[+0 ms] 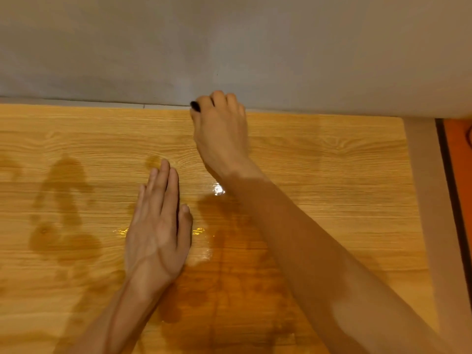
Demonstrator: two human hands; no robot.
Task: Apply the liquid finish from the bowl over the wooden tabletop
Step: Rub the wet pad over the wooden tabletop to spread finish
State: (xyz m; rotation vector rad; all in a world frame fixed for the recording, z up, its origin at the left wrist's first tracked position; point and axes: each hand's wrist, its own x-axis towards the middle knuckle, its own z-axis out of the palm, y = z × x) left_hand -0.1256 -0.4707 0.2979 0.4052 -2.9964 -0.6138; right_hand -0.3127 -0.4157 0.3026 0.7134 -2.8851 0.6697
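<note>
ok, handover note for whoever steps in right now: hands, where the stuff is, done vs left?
Left hand: open, flat on the tabletop, holding nothing.
Right hand: fingers curled round a small dark applicator at the far edge by the wall; what it is exactly I cannot tell.
Bowl: not in view.
Done: darker wet patches and glossy spots across the near and middle area.
Left: far strip and right end look paler and dry; patches look uneven, probably need spreading.

Plain grey wall (229, 42), orange floor (459, 154)
</note>
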